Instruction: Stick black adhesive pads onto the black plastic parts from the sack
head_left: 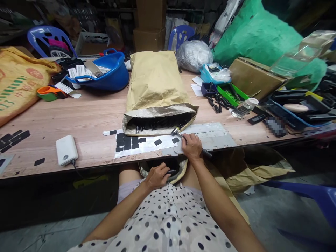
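- Over the table's front edge, R hand (pixel 192 146) closed round the handle of a small hammer (pixel 175 131), grip narrow.
- Hammer's long axis runs diag.: metal head points fwd & to the L, dark handle end back & to the R; head is by the big sack's mouth, can't tell if touching.
- Above the lap, L hand (pixel 157 176) closed on a dark piece (pixel 171 172), at the mouth of the lap bag (pixel 182 169); piece lies approx. side to side, shape partly hidden.
- Under the hammer: grey board (pixel 215 134), w/ white sheet (pixel 149 147) & black pads (pixel 127 142) to its L.
- Just fwd: big sack (pixel 156 82), open end twd the person, black items inside.
- Farther L: white box (pixel 66 149) w/ cable.
- Far R: clear bottle (pixel 243 108) nr green tray (pixel 227 93).
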Tool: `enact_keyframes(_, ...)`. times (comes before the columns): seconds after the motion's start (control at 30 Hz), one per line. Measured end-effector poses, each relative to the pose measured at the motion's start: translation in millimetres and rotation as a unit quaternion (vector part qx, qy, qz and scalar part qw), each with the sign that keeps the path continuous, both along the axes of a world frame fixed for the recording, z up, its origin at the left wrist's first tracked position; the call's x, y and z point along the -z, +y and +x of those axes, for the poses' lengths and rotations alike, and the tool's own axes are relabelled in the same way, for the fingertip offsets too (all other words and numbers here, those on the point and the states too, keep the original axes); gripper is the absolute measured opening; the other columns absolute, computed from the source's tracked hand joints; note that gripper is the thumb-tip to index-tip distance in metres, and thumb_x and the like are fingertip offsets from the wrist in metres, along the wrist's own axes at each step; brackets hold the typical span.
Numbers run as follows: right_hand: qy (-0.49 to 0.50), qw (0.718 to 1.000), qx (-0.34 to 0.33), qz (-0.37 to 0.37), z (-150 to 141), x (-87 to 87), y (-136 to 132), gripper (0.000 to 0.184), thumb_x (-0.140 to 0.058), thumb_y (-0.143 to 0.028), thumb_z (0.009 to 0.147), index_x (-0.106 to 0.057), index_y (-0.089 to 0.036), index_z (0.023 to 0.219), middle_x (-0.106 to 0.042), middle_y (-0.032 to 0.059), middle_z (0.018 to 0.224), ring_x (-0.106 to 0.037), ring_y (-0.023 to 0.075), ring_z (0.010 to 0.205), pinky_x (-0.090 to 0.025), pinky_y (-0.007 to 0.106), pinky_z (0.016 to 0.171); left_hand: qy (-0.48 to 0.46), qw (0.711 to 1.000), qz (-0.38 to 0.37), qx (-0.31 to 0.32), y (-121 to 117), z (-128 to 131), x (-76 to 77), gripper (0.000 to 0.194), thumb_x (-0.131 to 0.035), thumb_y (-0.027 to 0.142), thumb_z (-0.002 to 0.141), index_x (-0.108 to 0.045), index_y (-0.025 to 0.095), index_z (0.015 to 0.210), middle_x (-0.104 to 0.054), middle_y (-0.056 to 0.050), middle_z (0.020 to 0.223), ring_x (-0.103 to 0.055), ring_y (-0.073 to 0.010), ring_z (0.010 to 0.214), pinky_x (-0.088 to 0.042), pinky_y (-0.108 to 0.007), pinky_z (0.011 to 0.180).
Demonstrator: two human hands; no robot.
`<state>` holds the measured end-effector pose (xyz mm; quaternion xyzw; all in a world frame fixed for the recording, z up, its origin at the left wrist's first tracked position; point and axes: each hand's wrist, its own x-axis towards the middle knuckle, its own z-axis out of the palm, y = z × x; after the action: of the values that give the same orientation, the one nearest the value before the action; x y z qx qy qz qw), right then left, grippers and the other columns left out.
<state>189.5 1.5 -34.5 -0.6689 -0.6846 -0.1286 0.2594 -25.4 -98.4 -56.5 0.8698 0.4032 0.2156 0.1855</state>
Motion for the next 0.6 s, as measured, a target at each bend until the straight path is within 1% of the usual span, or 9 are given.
enact_keyframes(0.1,0.009,1.000,-0.002,0.004,0,0.3,1,0.021,-0.053,-0.021,0.092,-0.072,-0.022,0.102,-0.059,0.0073,0.088,-0.045,0.0228,0.084,-0.032,0.032,0.073,0.040,0.997,-0.051,-0.037,-8,-4,6.1,0.016,-0.056,0.029,0.092,-0.069,0.022,0.098,-0.066,-0.004,0.091,-0.065,-0.0149,0.070,-0.054,-0.026,0.062)
enact_keyframes(0.2,0.013,1.000,-0.001,0.013,0,0.6,1,0.021,-0.054,-0.022,0.092,-0.072,-0.022,0.101,-0.060,0.0074,0.087,-0.046,0.0231,0.083,-0.031,0.033,0.072,-0.029,0.999,-0.010,-0.032,5,-5,-6.4,0.018,-0.053,0.029,0.095,-0.069,0.022,0.099,-0.066,-0.004,0.084,-0.065,-0.0152,0.071,-0.054,-0.026,0.065)
enact_keyframes(0.23,0.014,1.000,0.000,0.014,0,0.6,1,0.021,-0.053,-0.022,0.092,-0.072,-0.022,0.101,-0.060,0.0075,0.086,-0.046,0.0233,0.083,-0.032,0.033,0.072,-0.063,0.997,0.016,-0.052,15,-5,-13.6,0.020,-0.050,0.029,0.096,-0.069,0.022,0.098,-0.066,-0.004,0.081,-0.065,-0.0155,0.072,-0.054,-0.026,0.067)
enact_keyframes(0.27,0.015,1.000,0.000,0.014,0,0.5,1,0.021,-0.053,-0.022,0.092,-0.072,-0.022,0.101,-0.060,0.0076,0.087,-0.046,0.0234,0.083,-0.032,0.033,0.073,-0.096,0.991,0.041,-0.087,29,-6,-21.4,0.022,-0.048,0.028,0.097,-0.069,0.022,0.098,-0.066,-0.005,0.080,-0.064,-0.0160,0.073,-0.054,-0.027,0.068)
enact_keyframes(0.33,0.017,1.000,0.001,0.010,0,0.0,2,0.021,-0.053,-0.022,0.092,-0.072,-0.022,0.101,-0.060,0.0078,0.087,-0.046,0.0237,0.084,-0.032,0.033,0.073,-0.136,0.965,0.067,-0.216,63,-11,-36.5,0.021,-0.049,0.029,0.096,-0.068,0.021,0.098,-0.065,-0.004,0.081,-0.062,-0.0172,0.074,-0.054,-0.030,0.071)
enact_keyframes(0.4,0.020,1.000,-0.002,0.006,1,-0.6,2,0.021,-0.053,-0.022,0.092,-0.072,-0.022,0.101,-0.060,0.0078,0.087,-0.046,0.0238,0.084,-0.032,0.033,0.073,-0.147,0.924,0.064,-0.348,102,-21,-47.6,0.019,-0.052,0.030,0.094,-0.068,0.021,0.099,-0.064,-0.004,0.083,-0.061,-0.0183,0.074,-0.054,-0.033,0.073)
enact_keyframes(0.47,0.021,1.000,-0.007,0.003,1,-1.0,2,0.021,-0.054,-0.022,0.091,-0.072,-0.022,0.101,-0.060,0.0076,0.087,-0.046,0.0236,0.084,-0.032,0.033,0.073,-0.155,0.871,0.054,-0.463,135,-33,-53.2,0.019,-0.054,0.030,0.092,-0.067,0.020,0.100,-0.063,-0.007,0.089,-0.061,-0.0211,0.080,-0.054,-0.036,0.078)
enact_keyframes(0.53,0.020,1.000,-0.008,0.003,1,-1.2,2,0.020,-0.054,-0.021,0.091,-0.072,-0.022,0.101,-0.059,0.0073,0.087,-0.045,0.0232,0.083,-0.032,0.033,0.073,-0.150,0.834,0.031,-0.530,158,-44,-54.2,0.018,-0.057,0.030,0.088,-0.066,0.018,0.098,-0.063,-0.010,0.091,-0.062,-0.0257,0.090,-0.053,-0.041,0.084)
enact_keyframes(0.6,0.019,1.000,-0.007,0.004,1,-1.2,3,0.021,-0.054,-0.021,0.090,-0.072,-0.022,0.101,-0.059,0.0070,0.086,-0.045,0.0230,0.083,-0.032,0.032,0.073,-0.130,0.824,-0.008,-0.552,170,-51,-53.4,0.014,-0.061,0.030,0.085,-0.065,0.018,0.091,-0.063,-0.012,0.091,-0.062,-0.0304,0.095,-0.053,-0.045,0.086)
